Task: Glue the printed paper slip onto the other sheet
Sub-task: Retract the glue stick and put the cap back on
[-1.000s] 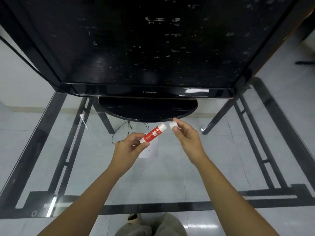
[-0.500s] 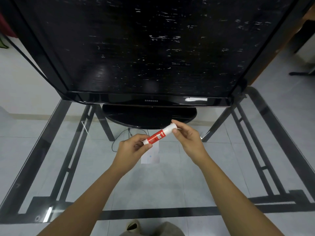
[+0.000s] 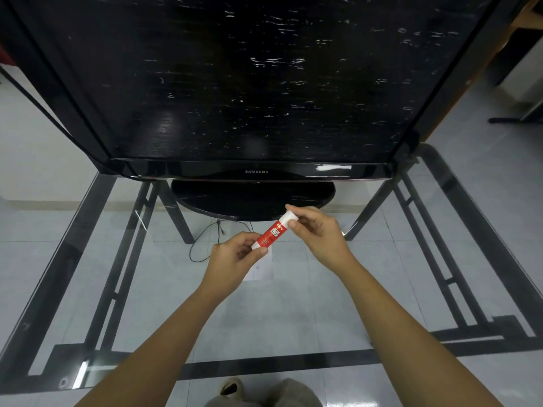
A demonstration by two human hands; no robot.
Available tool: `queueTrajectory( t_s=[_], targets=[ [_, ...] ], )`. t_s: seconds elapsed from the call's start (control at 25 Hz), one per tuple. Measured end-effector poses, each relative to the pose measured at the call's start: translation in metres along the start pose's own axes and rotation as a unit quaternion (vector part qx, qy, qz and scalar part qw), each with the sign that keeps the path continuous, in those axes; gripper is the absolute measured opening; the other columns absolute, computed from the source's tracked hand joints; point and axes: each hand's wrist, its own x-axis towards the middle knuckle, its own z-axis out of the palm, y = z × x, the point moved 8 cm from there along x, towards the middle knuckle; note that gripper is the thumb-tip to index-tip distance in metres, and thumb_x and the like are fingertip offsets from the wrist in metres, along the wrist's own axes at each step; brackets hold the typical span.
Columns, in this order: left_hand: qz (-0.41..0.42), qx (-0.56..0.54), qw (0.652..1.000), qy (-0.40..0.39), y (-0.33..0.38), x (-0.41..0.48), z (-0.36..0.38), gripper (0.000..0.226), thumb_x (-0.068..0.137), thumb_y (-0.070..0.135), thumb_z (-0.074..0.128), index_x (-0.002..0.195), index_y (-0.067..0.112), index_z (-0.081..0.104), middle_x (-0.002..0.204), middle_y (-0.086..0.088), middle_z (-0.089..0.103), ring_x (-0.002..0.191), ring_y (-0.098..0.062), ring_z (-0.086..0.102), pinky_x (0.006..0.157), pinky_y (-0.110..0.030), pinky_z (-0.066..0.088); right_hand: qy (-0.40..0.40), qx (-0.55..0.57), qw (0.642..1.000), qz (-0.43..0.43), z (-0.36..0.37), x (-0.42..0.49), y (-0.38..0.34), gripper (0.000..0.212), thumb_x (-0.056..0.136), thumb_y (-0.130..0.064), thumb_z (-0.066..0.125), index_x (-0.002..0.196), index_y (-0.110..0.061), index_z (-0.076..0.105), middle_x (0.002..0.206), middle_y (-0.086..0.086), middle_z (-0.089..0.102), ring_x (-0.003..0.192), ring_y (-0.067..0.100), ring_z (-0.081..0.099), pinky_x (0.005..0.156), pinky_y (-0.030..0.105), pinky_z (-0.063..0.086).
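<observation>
Left hand (image 3: 235, 257): fingers closed round the base of the glue stick (image 3: 271, 232).
Right hand (image 3: 316, 230): fingers pinched on the white cap (image 3: 289, 216).
Paper (image 3: 262, 267): flat on the glass surface (image 3: 293, 312), just below the left fingers, partly hidden.
Risk: with a hard tug the cap may be dropped.
Risk: unpinned, the paper may be dragged by the glue.

Just one cam, head-mounted and wide-angle, looking forward and down over a glass table (image 3: 123, 289). The TV (image 3: 249, 83) fills the top half, both forearms come up from the bottom edge, floor shows through the glass. No second view to overlap.
</observation>
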Motion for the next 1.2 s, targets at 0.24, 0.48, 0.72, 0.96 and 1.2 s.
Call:
queueTrajectory(
  t_s=[0.24,0.48,0.72,0.96,1.2],
  targets=[
    [0.012,0.000,1.000,0.010,0.006,0.008,0.004,0.030,0.078,0.034,0.070,0.105,0.024,0.063,0.090,0.020,0.065,0.081,0.006,0.063,0.070,-0.008,0.050,-0.006,0.009,1.000,-0.002,0.009,0.002,-0.003,0.048,0.086,-0.026,0.062,0.127,-0.044,0.045,0.109,-0.017,0.059,0.099,-0.004,0.061,0.077,0.008,0.048],
    [0.011,0.045,0.998,-0.034,-0.013,0.013,0.016,0.042,0.083,0.035,0.064,0.122,0.019,0.057,0.104,0.016,0.062,0.086,0.002,0.063,0.073,-0.003,0.045,0.024,0.020,0.999,0.020,0.007,0.011,0.021,0.049,0.085,-0.019,0.064,0.130,-0.030,0.049,0.107,-0.012,0.063,0.098,-0.002,0.063,0.083,0.013,0.050],
    [-0.042,0.200,0.979,-0.020,-0.078,0.018,0.001,0.040,0.094,0.024,0.050,0.131,0.008,0.048,0.128,-0.014,0.058,0.116,-0.028,0.056,0.098,-0.031,0.043,0.082,-0.179,0.980,-0.027,0.005,0.019,0.059,0.043,0.087,-0.008,0.061,0.128,-0.017,0.053,0.100,0.010,0.067,0.092,0.018,0.062,0.091,0.031,0.051],
    [-0.079,0.330,0.938,-0.068,-0.135,0.043,0.001,0.056,0.099,0.033,0.031,0.146,0.010,0.012,0.156,-0.008,0.013,0.144,-0.022,0.008,0.116,-0.037,0.017,0.084,-0.238,0.966,-0.065,0.013,0.029,0.091,0.039,0.090,-0.010,0.057,0.128,-0.022,0.055,0.090,0.001,0.067,0.083,0.011,0.058,0.081,0.028,0.052],
    [-0.099,0.411,0.902,-0.088,-0.166,0.041,0.010,0.060,0.098,0.037,0.024,0.146,0.007,0.002,0.157,-0.010,-0.002,0.144,-0.026,-0.005,0.117,-0.040,0.008,0.097,-0.238,0.963,-0.085,0.015,0.025,0.103,0.040,0.088,-0.010,0.059,0.128,-0.017,0.054,0.098,0.006,0.068,0.089,0.017,0.063,0.086,0.028,0.053]
  ],
)
